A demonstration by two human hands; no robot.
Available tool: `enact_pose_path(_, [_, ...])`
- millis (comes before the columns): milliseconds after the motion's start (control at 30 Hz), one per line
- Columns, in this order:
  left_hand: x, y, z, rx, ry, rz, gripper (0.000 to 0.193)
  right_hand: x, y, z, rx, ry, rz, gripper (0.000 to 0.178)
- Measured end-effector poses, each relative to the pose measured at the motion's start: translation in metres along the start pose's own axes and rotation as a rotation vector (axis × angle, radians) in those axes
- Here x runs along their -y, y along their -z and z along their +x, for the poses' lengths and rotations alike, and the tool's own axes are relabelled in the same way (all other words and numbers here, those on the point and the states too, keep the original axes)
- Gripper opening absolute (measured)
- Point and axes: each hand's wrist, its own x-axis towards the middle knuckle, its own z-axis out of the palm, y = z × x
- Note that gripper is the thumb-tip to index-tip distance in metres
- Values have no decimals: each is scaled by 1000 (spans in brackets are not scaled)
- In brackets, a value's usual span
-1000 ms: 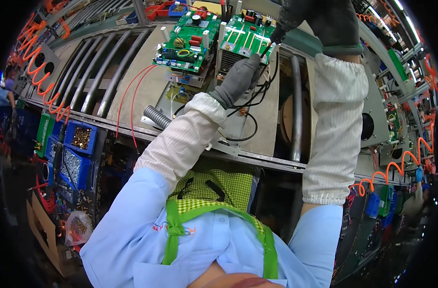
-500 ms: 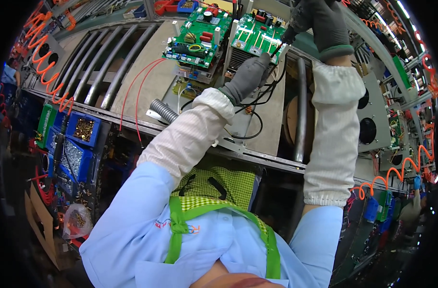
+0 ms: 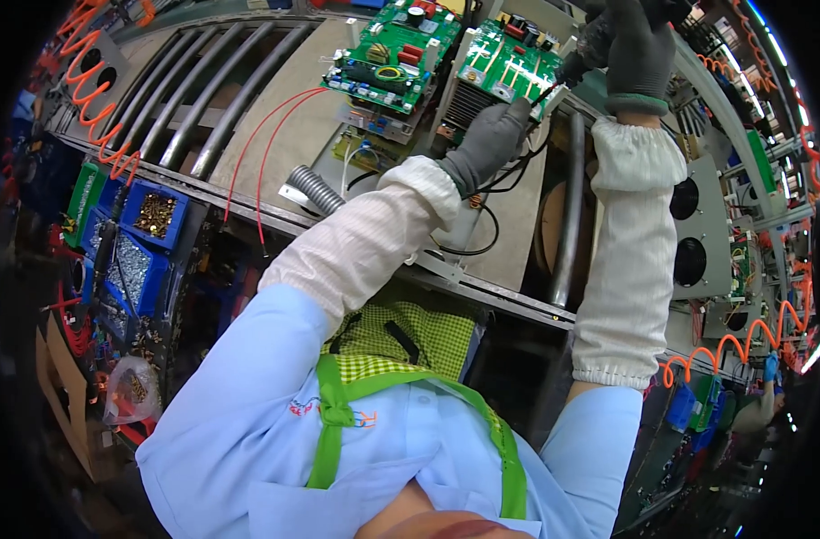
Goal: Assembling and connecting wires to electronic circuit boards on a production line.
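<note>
My right hand [image 3: 639,58], in a dark grey glove, is wrapped round a dark power screwdriver [image 3: 586,56] at the top right. The tool's thin bit slants down-left to the near right corner of a green circuit board [image 3: 504,65], which sits on a finned heat sink [image 3: 468,103]. At that same corner my left hand [image 3: 489,146], gloved too, has its fingers closed close to the bit. What they pinch is hidden. Black cables [image 3: 516,171] pass beside and under this hand. Left of it stands a second green board [image 3: 392,58] crowded with components.
Metal rollers [image 3: 221,99] lie left of the board holding the assembly; another roller [image 3: 569,211] is on the right. Two red wires [image 3: 264,148] hang over the front edge near a grey corrugated hose [image 3: 316,189]. Blue bins [image 3: 154,216] of screws stand left. Orange coiled hoses [image 3: 85,99] hang about.
The whole view has shifted slightly, so the boards appear a little further right and lower. Both hands stay at the same board corner, with the screwdriver still angled to it.
</note>
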Motion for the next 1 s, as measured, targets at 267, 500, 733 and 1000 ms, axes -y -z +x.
enact_pose_path(267, [23, -9, 10, -195, -148, 209, 42, -1, 3, 0, -21, 32, -46, 29])
enact_pose_path(500, [36, -11, 13, -257, -203, 231, 40, -5, -4, 4, -32, 112, -51, 34])
enact_pose_path(733, [29, -14, 11, -224, -171, 169, 39, -1, 4, 1, -3, 9, -26, 29])
enact_pose_path(1000, [15, -13, 4, -48, 32, -274, 38, -1, 8, 10, 8, -15, -20, 30])
